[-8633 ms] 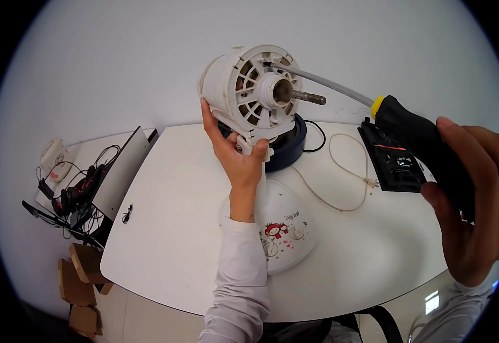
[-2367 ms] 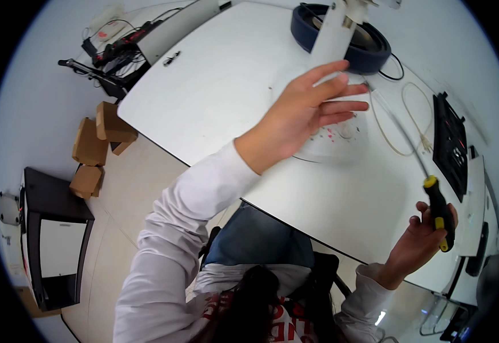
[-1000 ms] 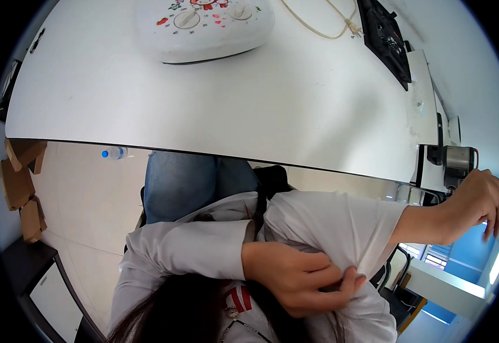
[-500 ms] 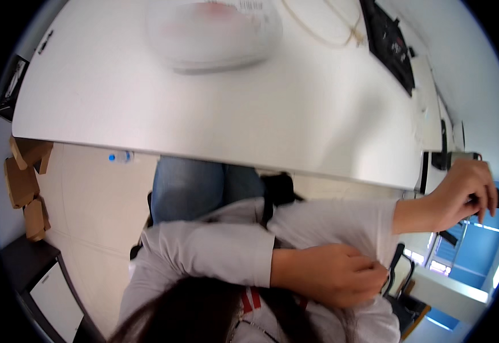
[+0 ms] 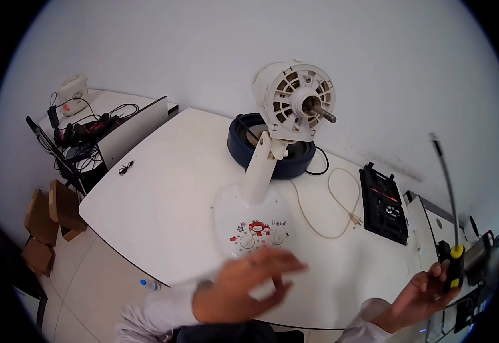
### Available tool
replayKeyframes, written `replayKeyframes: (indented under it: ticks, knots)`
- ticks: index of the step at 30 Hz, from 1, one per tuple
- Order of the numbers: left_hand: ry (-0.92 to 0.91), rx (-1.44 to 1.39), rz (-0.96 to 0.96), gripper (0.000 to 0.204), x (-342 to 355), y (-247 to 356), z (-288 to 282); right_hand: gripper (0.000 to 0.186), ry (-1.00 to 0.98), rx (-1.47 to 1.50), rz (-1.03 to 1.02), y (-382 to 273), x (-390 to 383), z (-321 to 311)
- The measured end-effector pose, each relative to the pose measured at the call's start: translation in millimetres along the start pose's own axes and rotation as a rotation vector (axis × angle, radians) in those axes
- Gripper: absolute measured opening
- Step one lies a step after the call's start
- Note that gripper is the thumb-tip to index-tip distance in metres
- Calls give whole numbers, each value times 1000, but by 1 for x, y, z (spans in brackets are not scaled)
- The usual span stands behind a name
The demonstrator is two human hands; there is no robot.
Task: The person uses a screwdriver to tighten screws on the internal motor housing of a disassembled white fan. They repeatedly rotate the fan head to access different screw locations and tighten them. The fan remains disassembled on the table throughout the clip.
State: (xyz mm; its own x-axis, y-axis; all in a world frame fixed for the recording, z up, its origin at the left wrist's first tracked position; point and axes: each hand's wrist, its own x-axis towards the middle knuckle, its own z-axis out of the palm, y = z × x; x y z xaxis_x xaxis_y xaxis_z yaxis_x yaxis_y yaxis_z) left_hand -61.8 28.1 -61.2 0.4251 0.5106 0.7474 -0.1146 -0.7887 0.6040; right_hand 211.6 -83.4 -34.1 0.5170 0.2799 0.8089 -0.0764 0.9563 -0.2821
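Note:
A white desk fan without its blades stands on the white table (image 5: pixel 164 200): its motor housing (image 5: pixel 294 100) with a bare shaft sits on a neck above a round base (image 5: pixel 253 227) with a red cartoon print. My left hand (image 5: pixel 244 286) hovers blurred and open over the table's near edge, just in front of the base, touching nothing. My right hand (image 5: pixel 424 291), low at the right, grips the black-and-yellow handle of a long screwdriver (image 5: pixel 449 228), whose thin shaft points up.
A dark blue ring-shaped fan part (image 5: pixel 272 154) lies behind the fan. The cream power cord (image 5: pixel 332 206) loops to its right, next to a black tool case (image 5: pixel 384 203). A side table with cables and a white device (image 5: pixel 75 114) stands at left, cardboard boxes (image 5: pixel 46 220) below.
The view has swung up from my lap and the table's underside edge to the fan. My left hand rose from my chest over the table; my right hand came forward with the screwdriver.

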Motion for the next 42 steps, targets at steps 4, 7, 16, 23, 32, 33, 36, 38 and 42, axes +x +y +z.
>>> replayKeyframes:
  ticks: [4, 7, 16, 23, 32, 33, 36, 38, 42]
  knots:
    - [344, 220, 62, 46, 48, -32, -40, 42, 147, -275, -155, 15, -1, 46]
    - [501, 129, 2, 61, 84, -52, -45, 56, -100, -690, -224, 27, 4, 55]
    - [496, -372, -324, 103, 136, -94, -30, 56, -206, -1089, -324, 63, 10, 90]
    - [406, -522, -213, 100, 142, -111, -28, 56, -395, -950, -333, 85, 20, 84]
    - [408, -352, -147, 99, 142, -114, -22, 59, -422, -906, -361, 90, 22, 71]
    - [411, -343, -158, 99, 141, -115, -22, 60, -398, -918, -365, 90, 21, 72]
    - [419, -316, -177, 99, 140, -117, -21, 61, -311, -935, -351, 94, 16, 79]
    - [426, -306, -175, 99, 141, -117, -20, 61, -295, -932, -340, 94, 17, 80]
    - [432, -318, -174, 98, 140, -117, -20, 60, -299, -934, -338, 95, 17, 83]
